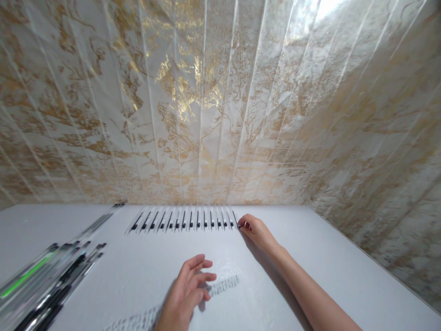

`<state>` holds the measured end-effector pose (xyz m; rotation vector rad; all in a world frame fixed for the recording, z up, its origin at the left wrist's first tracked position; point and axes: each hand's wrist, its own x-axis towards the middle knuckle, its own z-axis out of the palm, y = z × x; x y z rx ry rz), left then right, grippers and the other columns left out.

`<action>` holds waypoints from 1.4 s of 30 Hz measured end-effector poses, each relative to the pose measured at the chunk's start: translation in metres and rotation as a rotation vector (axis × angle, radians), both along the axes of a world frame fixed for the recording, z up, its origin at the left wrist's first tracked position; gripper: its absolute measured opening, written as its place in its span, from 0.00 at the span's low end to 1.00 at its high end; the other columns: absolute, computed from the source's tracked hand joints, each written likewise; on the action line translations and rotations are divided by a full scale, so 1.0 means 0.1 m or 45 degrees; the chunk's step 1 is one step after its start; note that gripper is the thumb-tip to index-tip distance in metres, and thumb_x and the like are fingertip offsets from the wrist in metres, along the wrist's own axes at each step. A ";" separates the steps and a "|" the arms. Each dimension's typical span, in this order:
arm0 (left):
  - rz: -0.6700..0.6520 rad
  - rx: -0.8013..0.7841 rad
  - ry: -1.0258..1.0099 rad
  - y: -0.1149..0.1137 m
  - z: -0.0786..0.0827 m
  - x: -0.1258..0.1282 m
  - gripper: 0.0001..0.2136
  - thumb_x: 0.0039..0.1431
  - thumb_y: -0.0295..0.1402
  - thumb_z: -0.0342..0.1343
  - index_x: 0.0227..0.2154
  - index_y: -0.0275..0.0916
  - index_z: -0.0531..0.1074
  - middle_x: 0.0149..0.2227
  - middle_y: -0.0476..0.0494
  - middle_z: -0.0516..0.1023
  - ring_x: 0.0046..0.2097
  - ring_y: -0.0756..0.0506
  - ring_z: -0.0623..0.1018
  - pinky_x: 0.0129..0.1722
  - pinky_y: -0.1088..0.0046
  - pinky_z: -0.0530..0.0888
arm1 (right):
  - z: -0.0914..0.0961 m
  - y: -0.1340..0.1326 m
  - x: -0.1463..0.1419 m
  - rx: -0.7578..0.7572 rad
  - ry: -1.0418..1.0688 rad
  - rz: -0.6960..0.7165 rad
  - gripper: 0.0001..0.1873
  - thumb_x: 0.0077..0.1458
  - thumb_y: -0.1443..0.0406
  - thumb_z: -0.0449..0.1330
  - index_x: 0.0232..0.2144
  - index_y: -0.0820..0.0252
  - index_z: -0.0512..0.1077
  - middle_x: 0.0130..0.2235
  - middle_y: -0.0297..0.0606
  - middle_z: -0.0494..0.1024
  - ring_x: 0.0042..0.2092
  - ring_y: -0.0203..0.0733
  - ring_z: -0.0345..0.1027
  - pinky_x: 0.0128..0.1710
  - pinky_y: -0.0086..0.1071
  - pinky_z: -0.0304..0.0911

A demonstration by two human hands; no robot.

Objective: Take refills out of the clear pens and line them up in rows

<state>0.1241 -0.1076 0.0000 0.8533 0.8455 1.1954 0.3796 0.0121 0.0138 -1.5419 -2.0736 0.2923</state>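
A neat row of slim, clear-barrelled pens (198, 224) lies side by side near the far edge of the white table, each with a dark line inside and a black part at its near end. At the right end of that row, my right hand (255, 230) has thumb and fingers pinched on the near end of the last pen (234, 216). The fingertips partly cover it. My left hand (189, 285) is held over the middle of the table, fingers apart and holding nothing. Blurred dark printed text (225, 285) shows beside and beneath it.
At the left lies a blurred pile of pens and clear tubes with black parts (65, 276), one strip bright green (29, 276). A few thin dark pieces (98, 223) stretch toward the back edge. Gold-patterned pale sheeting (213, 115) rises behind the white table (344, 266) and along its right.
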 end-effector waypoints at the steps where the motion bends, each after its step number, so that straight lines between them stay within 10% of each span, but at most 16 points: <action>1: -0.002 0.002 0.005 0.01 -0.01 0.00 0.19 0.49 0.30 0.57 0.47 0.39 0.68 0.49 0.34 0.72 0.44 0.38 0.74 0.34 0.66 0.68 | -0.01 0.01 -0.01 0.001 -0.010 -0.018 0.11 0.48 0.75 0.54 0.31 0.59 0.73 0.31 0.35 0.74 0.32 0.37 0.66 0.35 0.29 0.61; 42: -0.023 0.007 -0.021 0.03 -0.07 0.00 0.21 0.47 0.34 0.58 0.47 0.40 0.68 0.49 0.33 0.71 0.44 0.37 0.74 0.33 0.67 0.66 | -0.09 0.18 0.04 -0.035 0.156 -0.048 0.08 0.49 0.69 0.56 0.33 0.59 0.74 0.31 0.35 0.75 0.31 0.38 0.66 0.36 0.31 0.62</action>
